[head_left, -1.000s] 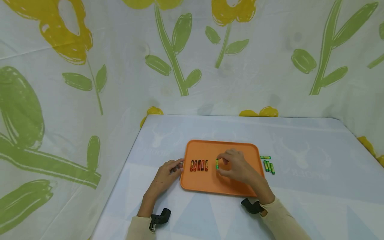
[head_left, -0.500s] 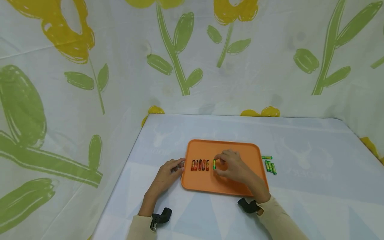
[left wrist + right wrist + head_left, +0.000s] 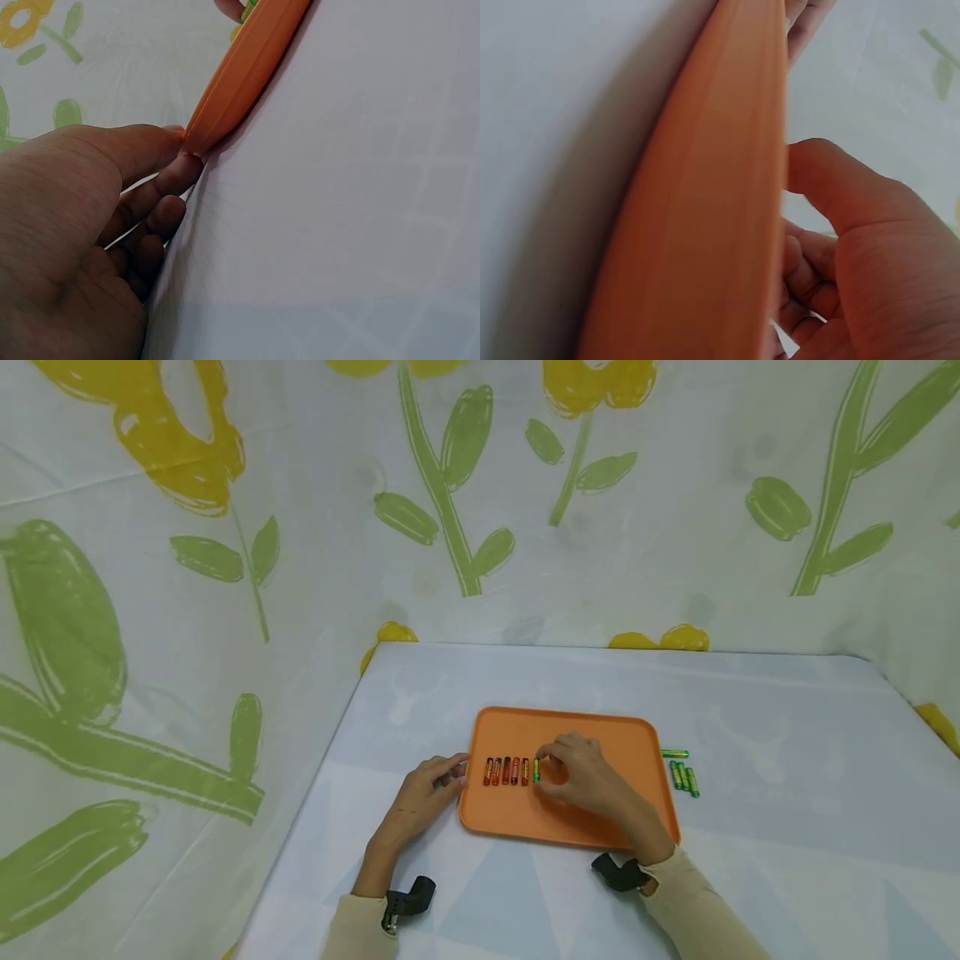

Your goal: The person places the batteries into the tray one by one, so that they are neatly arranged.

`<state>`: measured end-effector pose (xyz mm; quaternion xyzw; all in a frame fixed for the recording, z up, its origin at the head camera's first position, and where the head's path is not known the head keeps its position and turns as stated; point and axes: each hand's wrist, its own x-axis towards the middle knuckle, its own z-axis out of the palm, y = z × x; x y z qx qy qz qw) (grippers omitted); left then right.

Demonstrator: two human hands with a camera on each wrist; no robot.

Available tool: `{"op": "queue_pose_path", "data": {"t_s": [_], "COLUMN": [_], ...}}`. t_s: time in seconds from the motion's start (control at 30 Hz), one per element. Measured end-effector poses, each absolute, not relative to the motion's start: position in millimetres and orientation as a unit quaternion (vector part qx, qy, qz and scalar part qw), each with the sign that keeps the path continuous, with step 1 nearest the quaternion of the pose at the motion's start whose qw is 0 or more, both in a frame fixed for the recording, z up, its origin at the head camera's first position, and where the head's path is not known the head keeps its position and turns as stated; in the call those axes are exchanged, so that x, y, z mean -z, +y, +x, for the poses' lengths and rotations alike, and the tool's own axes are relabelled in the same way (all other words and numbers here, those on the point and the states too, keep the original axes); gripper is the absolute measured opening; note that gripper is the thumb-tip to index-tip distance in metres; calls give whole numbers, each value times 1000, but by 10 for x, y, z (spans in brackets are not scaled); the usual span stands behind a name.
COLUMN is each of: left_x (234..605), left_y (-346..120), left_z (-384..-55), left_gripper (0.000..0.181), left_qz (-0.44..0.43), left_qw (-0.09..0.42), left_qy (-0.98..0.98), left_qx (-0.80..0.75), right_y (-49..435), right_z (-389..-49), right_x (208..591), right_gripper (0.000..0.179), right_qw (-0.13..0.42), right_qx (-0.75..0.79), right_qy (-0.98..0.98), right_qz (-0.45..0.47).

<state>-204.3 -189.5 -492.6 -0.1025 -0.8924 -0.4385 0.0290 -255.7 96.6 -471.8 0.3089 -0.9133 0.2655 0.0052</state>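
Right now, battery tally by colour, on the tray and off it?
Red batteries: 5, all on the orange tray
Green batteries: 5 (1 pinched in the right hand, 4 on the table beside the tray)
Total: 10

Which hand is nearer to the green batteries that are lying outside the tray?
The right hand. It is over the orange tray, left of those green batteries, pinching another green battery. The left hand is at the tray's left edge, farther away.

Draped booth (image 3: 675, 543) (flower-print cloth (image 3: 322, 510))
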Motion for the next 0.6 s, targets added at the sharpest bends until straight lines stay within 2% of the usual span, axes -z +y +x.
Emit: {"op": "queue_pose_path", "data": {"t_s": [0.6], "left_x": [4934], "left_y": [-1900], "left_z": [-2049], "left_gripper": [41], "left_qz": [-105], "left_qw": [29], "left_qy": [-894], "left_qx": [434], "right_y": [956], "right_z": [-2609], "right_x": [4780], "right_gripper": [41], "right_qw": [-4], "right_qx": [-256], "right_qy": [-916], "right_qz": [307]}}
